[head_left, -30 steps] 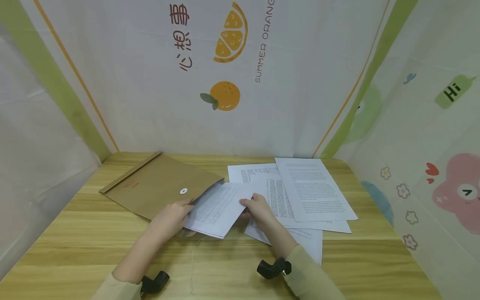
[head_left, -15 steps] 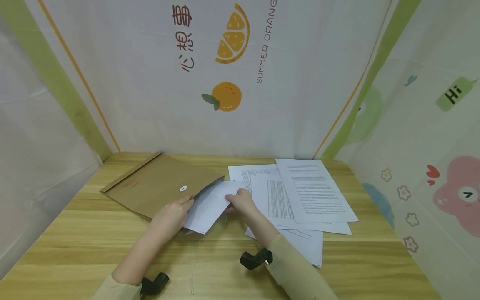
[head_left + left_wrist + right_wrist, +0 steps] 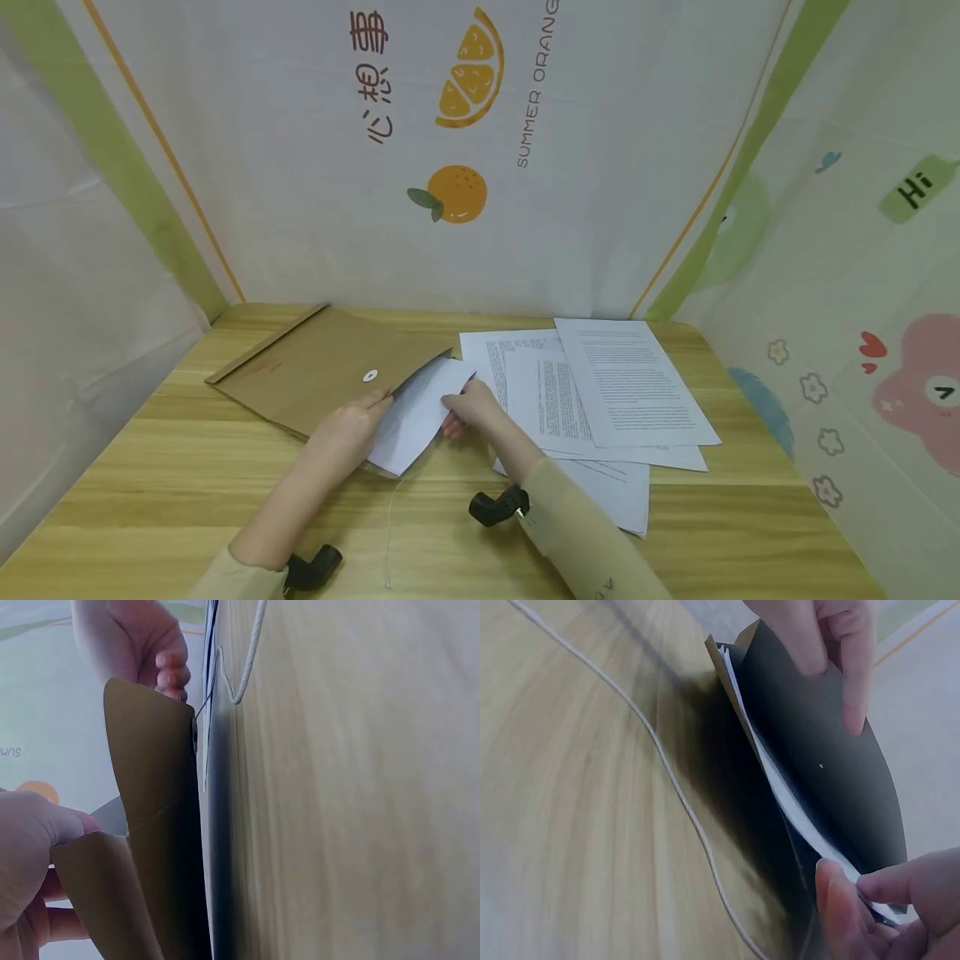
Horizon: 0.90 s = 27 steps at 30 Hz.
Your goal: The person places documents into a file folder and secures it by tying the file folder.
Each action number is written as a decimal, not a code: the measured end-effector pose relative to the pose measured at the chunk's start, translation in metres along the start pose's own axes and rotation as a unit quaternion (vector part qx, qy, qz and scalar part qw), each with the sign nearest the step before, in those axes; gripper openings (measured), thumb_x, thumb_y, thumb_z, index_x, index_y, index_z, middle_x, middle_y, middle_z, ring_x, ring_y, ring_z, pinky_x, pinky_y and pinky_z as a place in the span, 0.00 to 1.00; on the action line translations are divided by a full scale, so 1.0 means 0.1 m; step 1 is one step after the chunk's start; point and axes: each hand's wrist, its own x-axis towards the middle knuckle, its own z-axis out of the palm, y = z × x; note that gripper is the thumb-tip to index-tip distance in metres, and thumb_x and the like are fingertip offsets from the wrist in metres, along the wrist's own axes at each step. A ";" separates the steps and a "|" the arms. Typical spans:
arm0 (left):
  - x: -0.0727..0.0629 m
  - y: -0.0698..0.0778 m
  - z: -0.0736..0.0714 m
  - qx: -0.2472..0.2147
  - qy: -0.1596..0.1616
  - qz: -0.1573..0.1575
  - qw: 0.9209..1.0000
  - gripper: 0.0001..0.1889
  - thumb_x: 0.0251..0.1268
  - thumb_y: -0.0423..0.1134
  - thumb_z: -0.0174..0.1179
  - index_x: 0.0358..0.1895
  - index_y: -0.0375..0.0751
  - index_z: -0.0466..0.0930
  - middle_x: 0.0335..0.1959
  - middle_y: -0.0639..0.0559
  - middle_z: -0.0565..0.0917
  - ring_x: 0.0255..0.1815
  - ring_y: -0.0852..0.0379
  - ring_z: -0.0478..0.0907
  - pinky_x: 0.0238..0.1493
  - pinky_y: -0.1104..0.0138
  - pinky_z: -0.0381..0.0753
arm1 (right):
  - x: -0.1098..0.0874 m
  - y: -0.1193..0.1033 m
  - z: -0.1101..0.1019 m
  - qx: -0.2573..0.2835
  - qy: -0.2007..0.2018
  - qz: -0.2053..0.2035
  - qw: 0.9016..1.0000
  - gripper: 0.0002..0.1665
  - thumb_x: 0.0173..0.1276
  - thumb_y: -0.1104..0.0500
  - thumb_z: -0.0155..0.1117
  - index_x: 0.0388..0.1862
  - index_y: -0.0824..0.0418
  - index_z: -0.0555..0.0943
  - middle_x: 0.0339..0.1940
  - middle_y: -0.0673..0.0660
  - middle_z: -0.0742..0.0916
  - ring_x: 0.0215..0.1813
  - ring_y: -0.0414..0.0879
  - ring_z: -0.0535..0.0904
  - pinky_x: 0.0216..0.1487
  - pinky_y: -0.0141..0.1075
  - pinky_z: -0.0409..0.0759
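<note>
A brown paper document envelope (image 3: 315, 358) with a white round button (image 3: 371, 376) lies at the left of the table, its mouth spread toward the right. My left hand (image 3: 347, 433) grips the upper lip of that mouth between thumb and fingers, also seen in the left wrist view. White printed papers (image 3: 412, 412) sit partly inside the envelope, their outer part sticking out. My right hand (image 3: 474, 406) pinches their right edge; in the right wrist view, thumb and fingers close on the papers (image 3: 802, 814) at the envelope's mouth. The ends inside are hidden.
Several more printed sheets (image 3: 637, 383) lie overlapping at the right of the table (image 3: 150, 500). A thin white string (image 3: 388, 533) trails from the envelope toward the near edge. Patterned cloth (image 3: 300, 208) hangs behind and at both sides.
My right hand has moved left, and the papers have slid deeper into the envelope. The left hand keeps its hold on the lip. The loose sheets lie as before.
</note>
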 end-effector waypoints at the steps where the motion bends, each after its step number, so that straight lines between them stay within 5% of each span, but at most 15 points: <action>1: 0.00 0.00 0.00 -0.001 -0.001 -0.001 1.000 0.15 0.53 0.19 0.62 0.47 0.22 0.80 0.51 0.32 0.80 0.49 0.38 0.80 0.46 0.54 0.81 | 0.02 0.00 0.01 0.013 -0.002 0.004 1.000 0.14 0.70 0.64 0.55 0.43 0.78 0.70 0.17 0.64 0.83 0.13 0.44 0.78 0.21 0.35 0.82; 11: 0.00 0.02 0.00 -0.011 -0.024 -0.017 1.000 0.15 0.56 0.22 0.61 0.49 0.23 0.80 0.53 0.33 0.79 0.51 0.38 0.79 0.47 0.53 0.80 | 0.21 0.04 0.17 0.197 0.022 0.019 0.980 0.25 0.68 0.73 0.55 0.61 0.83 0.62 0.29 0.69 0.84 0.26 0.51 0.85 0.33 0.36 0.84; 18: 0.00 0.02 0.03 -0.019 -0.016 -0.012 1.000 0.15 0.55 0.22 0.62 0.47 0.23 0.81 0.51 0.34 0.80 0.49 0.39 0.80 0.46 0.53 0.81 | 0.26 0.07 0.27 0.193 0.043 0.001 0.980 0.23 0.67 0.73 0.56 0.58 0.82 0.66 0.33 0.70 0.84 0.28 0.52 0.85 0.32 0.35 0.84; 27: 0.01 0.02 -0.01 -0.025 -0.022 -0.010 0.999 0.14 0.56 0.22 0.61 0.47 0.23 0.81 0.51 0.33 0.80 0.48 0.38 0.80 0.45 0.54 0.81 | 0.31 0.03 0.35 0.208 0.051 0.000 0.977 0.18 0.65 0.75 0.56 0.53 0.82 0.70 0.26 0.68 0.84 0.23 0.49 0.84 0.31 0.35 0.84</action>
